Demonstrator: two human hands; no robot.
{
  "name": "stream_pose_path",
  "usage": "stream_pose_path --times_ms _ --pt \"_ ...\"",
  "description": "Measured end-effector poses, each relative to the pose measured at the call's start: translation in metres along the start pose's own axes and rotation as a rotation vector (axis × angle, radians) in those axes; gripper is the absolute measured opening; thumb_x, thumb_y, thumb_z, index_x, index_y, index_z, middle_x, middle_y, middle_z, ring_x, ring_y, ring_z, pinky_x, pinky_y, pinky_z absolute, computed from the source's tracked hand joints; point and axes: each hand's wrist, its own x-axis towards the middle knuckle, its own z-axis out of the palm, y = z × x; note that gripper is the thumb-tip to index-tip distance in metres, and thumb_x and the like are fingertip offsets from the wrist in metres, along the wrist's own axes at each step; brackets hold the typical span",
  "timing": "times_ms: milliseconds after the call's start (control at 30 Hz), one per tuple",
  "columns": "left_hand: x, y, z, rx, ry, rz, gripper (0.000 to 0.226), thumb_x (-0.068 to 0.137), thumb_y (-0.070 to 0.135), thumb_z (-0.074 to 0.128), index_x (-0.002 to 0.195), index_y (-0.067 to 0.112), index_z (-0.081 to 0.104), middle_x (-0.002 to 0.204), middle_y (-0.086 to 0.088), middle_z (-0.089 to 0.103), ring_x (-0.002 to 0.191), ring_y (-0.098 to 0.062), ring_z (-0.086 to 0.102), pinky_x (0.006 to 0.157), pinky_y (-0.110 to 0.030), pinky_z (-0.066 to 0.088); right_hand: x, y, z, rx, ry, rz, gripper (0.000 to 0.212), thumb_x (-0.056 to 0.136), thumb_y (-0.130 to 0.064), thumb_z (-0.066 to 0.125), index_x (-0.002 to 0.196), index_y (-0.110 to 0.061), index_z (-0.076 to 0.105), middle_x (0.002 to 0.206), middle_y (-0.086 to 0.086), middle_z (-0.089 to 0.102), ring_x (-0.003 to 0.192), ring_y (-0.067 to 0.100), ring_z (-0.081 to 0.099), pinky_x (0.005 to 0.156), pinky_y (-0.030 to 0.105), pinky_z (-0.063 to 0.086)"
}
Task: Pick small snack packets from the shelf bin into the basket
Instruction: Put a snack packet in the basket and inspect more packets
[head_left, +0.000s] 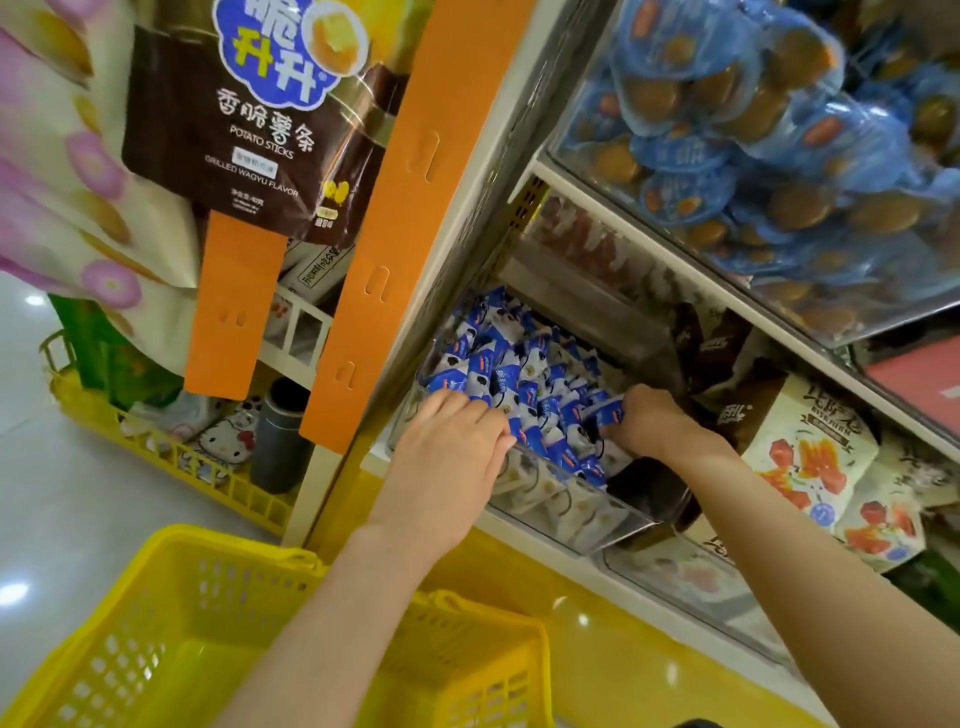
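Nearest to me, the yellow basket (197, 623) sits low in view on the floor side, its perforated walls visible and its inside showing no packets that I can make out. Above it both my bare forearms reach up to the shelf. My left hand (447, 462) lies palm down at the near left edge of the clear bin (587, 525), its fingers pushed in among the blue-and-white snack packets (519, 384); the grip there is hidden under the packets, so I cannot tell whether it has closed on one. My right hand (649, 421) is at the right side of the same pile, fingers curled tight around a bunch of those packets. The packets fill the bin in a heap. Just right of it lie brown packets (727, 364) and cream bags with red print (810, 457). On the shelf above, another clear bin holds blue-wrapped round snacks (753, 130). To the far left hangs a brown potato sticks bag (249, 135).
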Motion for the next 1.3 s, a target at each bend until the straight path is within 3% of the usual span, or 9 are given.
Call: stream_pose_path --times_ms 233,367,467,600,767,900,967,1100,1300 --pt "0.000 -0.004 -0.002 -0.022 0.018 -0.012 0.036 0.097 0.034 0.026 0.116 0.025 0.057 0.111 0.009 0.061 0.106 -0.008 0.049 0.106 -0.025 0.020 -0.002 -0.004 -0.008 -0.112 -0.047 -0.002 0.037 0.087 -0.016 0.063 0.120 -0.004 0.051 0.104 0.011 0.060 0.078 0.020 0.057 0.069 0.025 0.050" --pt "0.001 -0.005 -0.001 -0.036 0.023 -0.020 0.036 0.097 0.033 0.026 0.114 0.026 0.057 0.110 0.009 0.061 0.106 -0.008 0.048 0.105 -0.025 0.021 -0.004 0.000 -0.015 -0.159 0.013 -0.006 0.028 0.087 -0.017 0.062 0.111 -0.003 0.056 0.095 0.010 0.062 0.076 0.020 0.057 0.062 0.027 0.048" --pt "0.000 -0.005 0.000 -0.039 0.018 -0.028 0.038 0.097 0.034 0.024 0.116 0.026 0.056 0.112 0.010 0.060 0.108 -0.007 0.047 0.106 -0.024 0.019 -0.006 0.000 -0.009 -0.071 -0.101 -0.026 0.029 0.084 -0.020 0.067 0.106 -0.005 0.056 0.083 0.007 0.059 0.071 0.017 0.061 0.061 0.025 0.054" --pt "0.000 -0.005 -0.002 -0.054 0.020 -0.025 0.037 0.097 0.034 0.025 0.117 0.026 0.055 0.113 0.010 0.059 0.108 -0.007 0.047 0.105 -0.023 0.018 0.008 0.000 0.013 0.015 0.035 -0.029 0.024 0.086 -0.015 0.064 0.107 -0.006 0.058 0.092 0.007 0.058 0.076 0.017 0.055 0.049 0.022 0.038" --pt "0.000 -0.005 -0.002 -0.060 0.025 -0.013 0.038 0.097 0.033 0.025 0.117 0.025 0.056 0.113 0.010 0.060 0.108 -0.007 0.048 0.106 -0.023 0.019 0.023 0.002 0.028 0.294 0.039 -0.052 0.022 0.087 -0.020 0.063 0.105 -0.007 0.061 0.087 0.003 0.054 0.075 0.013 0.051 0.069 0.026 0.041" --pt "0.001 -0.005 -0.004 -0.057 0.022 -0.014 0.035 0.097 0.033 0.029 0.114 0.024 0.059 0.109 0.008 0.062 0.105 -0.009 0.050 0.105 -0.026 0.024 0.028 0.001 0.026 0.220 -0.091 -0.048 0.023 0.092 -0.025 0.055 0.104 -0.006 0.060 0.096 0.010 0.062 0.073 0.014 0.053 0.066 0.025 0.041" --pt "0.001 -0.008 -0.007 -0.045 0.021 -0.021 0.032 0.097 0.034 0.034 0.111 0.023 0.061 0.106 0.007 0.063 0.103 -0.011 0.052 0.104 -0.028 0.028 0.028 -0.004 0.024 0.167 -0.033 -0.058 0.027 0.094 -0.028 0.051 0.107 -0.005 0.059 0.091 0.009 0.060 0.076 0.016 0.055 0.066 0.026 0.043" --pt "-0.001 -0.012 -0.011 -0.034 0.049 -0.032 0.026 0.095 0.027 0.041 0.103 0.018 0.064 0.098 0.002 0.066 0.098 -0.017 0.056 0.102 -0.033 0.034 0.027 -0.029 0.017 0.413 0.311 -0.376 0.025 0.095 -0.025 0.049 0.116 -0.013 0.056 0.090 0.000 0.060 0.075 0.012 0.056 0.067 0.026 0.045" --pt "-0.002 -0.013 -0.013 -0.045 0.067 -0.014 0.027 0.093 0.022 0.041 0.098 0.015 0.067 0.093 0.001 0.067 0.093 -0.017 0.059 0.100 -0.034 0.037 0.054 -0.093 0.006 0.566 0.248 -0.575 0.026 0.097 -0.023 0.046 0.111 -0.005 0.058 0.097 0.010 0.063 0.084 0.016 0.051 0.073 0.026 0.038"
